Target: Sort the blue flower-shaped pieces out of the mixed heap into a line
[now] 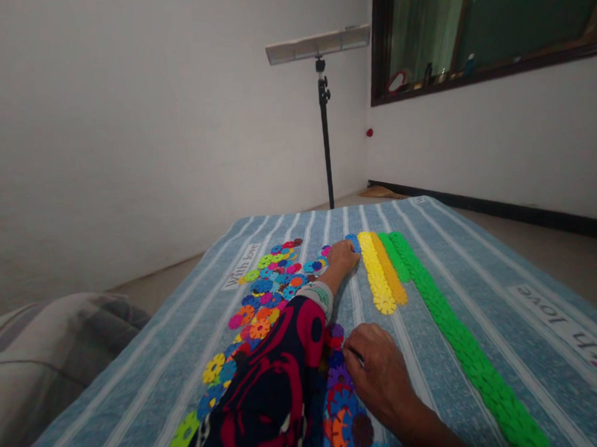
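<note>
My left hand (342, 254) reaches far across the blue striped cloth (481, 267), fingers curled over a blue disc (352, 241) at the head of the sorted rows. Beside it lie a yellow row (376, 279), an orange row (391, 275), a short green row (394, 257) and a long green row (465, 341) of flat snowflake discs. My right hand (379, 373) rests near me on the cloth, fingers bent down onto the edge of a mixed pile of coloured discs (266, 285). What its fingertips pinch is hidden.
A light panel on a black stand (324, 115) stands beyond the cloth by the white wall. A dark-framed window (469, 34) is at upper right. A grey cushion (49, 350) lies at the left. Bare floor surrounds the far edge.
</note>
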`<state>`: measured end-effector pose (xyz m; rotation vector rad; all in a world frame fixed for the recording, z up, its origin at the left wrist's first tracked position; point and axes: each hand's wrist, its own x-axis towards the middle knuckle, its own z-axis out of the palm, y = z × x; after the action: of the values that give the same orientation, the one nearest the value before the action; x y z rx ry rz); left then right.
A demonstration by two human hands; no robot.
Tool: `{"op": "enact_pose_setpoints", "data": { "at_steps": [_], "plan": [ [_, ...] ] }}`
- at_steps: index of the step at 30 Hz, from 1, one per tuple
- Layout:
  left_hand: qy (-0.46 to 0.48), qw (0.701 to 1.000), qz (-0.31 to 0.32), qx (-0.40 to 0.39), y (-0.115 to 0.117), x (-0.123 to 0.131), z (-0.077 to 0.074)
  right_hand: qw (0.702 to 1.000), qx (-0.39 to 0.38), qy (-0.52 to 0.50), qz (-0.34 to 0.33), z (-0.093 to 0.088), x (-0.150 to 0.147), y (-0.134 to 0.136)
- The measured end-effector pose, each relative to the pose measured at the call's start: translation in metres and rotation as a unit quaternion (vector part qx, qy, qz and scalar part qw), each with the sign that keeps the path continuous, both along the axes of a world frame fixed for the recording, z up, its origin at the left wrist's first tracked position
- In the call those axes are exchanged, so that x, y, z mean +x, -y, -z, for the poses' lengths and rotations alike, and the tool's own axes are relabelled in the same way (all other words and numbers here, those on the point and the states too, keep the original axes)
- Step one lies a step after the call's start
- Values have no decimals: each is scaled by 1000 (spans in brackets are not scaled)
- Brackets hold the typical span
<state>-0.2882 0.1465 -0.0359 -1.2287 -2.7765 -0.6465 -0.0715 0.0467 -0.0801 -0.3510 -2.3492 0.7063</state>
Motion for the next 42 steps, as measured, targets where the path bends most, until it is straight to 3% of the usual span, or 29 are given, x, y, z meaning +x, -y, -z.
{"op": "enact_pose_setpoints", "data": {
  "at_steps": [11,15,19,22,23,26,28,31,34,37,42],
  "plan": [
    [2,1000,24,10,1,-3,1,1000,14,12,9,-2,1,-1],
    [8,999,25,19,16,-6,-8,999,19,28,10,-5,3,-3],
    [18,999,29,10,47,-4,-26,999,20,34,11,-7,5,-4],
    [62,994,88,-22,85,7,-41,999,23,36,12,-7,5,-5],
    [110,981,149,-49,100,13,-45,999,24,37,12,-7,5,-6],
    [237,916,295,-134,146,37,-55,999,27,36,13,-6,5,-7],
    [276,882,350,-155,172,56,-57,999,29,37,15,-6,5,-8],
    [240,870,390,-181,197,84,-58,999,23,39,14,-6,5,-9],
    [149,869,417,-221,206,104,-57,999,16,38,9,-6,6,-9],
    [75,874,412,-246,209,116,-56,999,20,40,6,-6,6,-9],
    [35,881,384,-273,215,125,-56,999,28,39,10,-4,5,-10]
  ]
}}
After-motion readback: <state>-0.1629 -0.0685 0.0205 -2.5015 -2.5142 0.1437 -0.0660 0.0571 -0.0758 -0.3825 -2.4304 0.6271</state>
